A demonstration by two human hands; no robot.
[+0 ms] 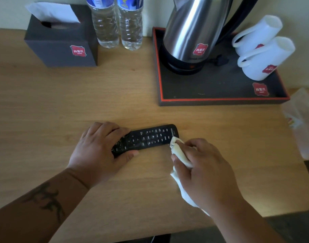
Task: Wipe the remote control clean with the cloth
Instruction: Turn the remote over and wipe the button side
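Remote control [146, 138] lies flat on the tabletop [45, 106], buttons up, lengthwise left to right, near the front edge. Wiping looks underway but not finished: the cloth [179, 153] touches only the remote's right end; whether the key area is already clean cannot be told.

Left hand [97, 149]: fingers curled over the remote's left end, thumb on the near edge, pinning it down. Right hand [206, 165]: fingers closed around the bunched white cloth, a tail trailing beneath the wrist. Tray [220, 100] with kettle [194, 32] sits well behind.
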